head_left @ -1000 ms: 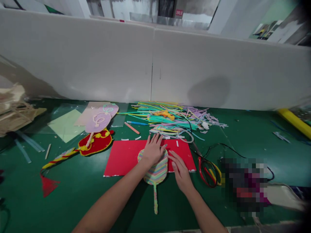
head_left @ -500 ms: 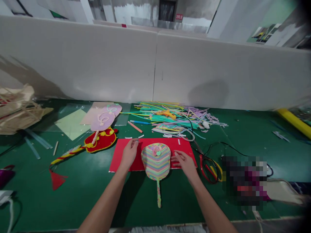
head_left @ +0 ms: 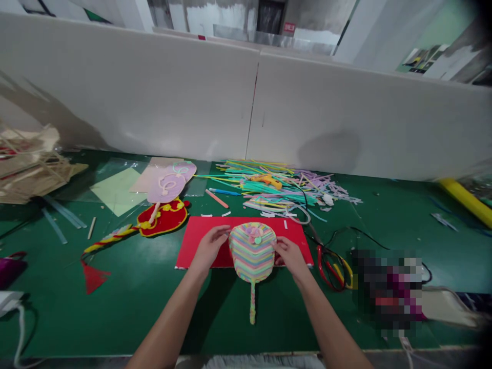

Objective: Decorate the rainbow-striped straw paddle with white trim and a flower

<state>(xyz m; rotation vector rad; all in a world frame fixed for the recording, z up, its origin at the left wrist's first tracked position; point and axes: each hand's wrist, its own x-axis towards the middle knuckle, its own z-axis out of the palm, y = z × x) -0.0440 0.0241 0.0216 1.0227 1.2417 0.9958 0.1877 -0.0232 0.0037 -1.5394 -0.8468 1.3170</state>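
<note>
A striped pastel hand fan [head_left: 252, 261] with a small pink and green flower near its top lies with its face over a red board [head_left: 200, 241]. Its braided handle points toward me past the board's front edge. My left hand [head_left: 212, 245] is at the fan's upper left edge, fingertips against the rim and fingers curved. On the opposite rim, my right hand [head_left: 287, 254] pinches the edge between thumb and fingers. Small white strips lie on and behind the board.
Left of the board are a red and yellow fan [head_left: 163, 218] with a tassel and a purple fan [head_left: 169, 184]. Behind lie many coloured strips [head_left: 265, 189] and an orange glue gun [head_left: 267, 180]. Red-handled scissors [head_left: 328, 269] and black cable are on the right. A pale partition [head_left: 154, 97] stands behind.
Both hands have come in to the fan's two edges, from being apart from it. The fan has shifted slightly right on the board. The view has also shifted a little.
</note>
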